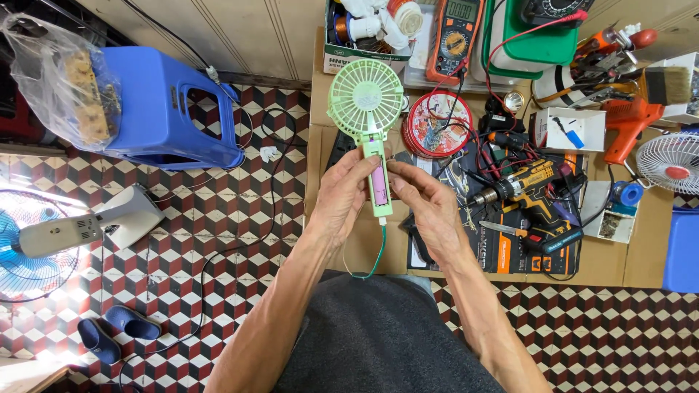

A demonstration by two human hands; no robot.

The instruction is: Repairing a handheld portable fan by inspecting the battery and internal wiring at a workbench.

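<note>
- Fingers of the left hand and right hand grip the green handheld fan by its handle, centre frame.
- A green cable hangs at 6 o'clock.
- At 3 o'clock a yellow drill lies on the cardboard worktop.
- At 12 o'clock sits an orange multimeter.

Left hand and right hand gripping green handheld fan (pink battery exposed in handle), cordless drill nearby
</note>
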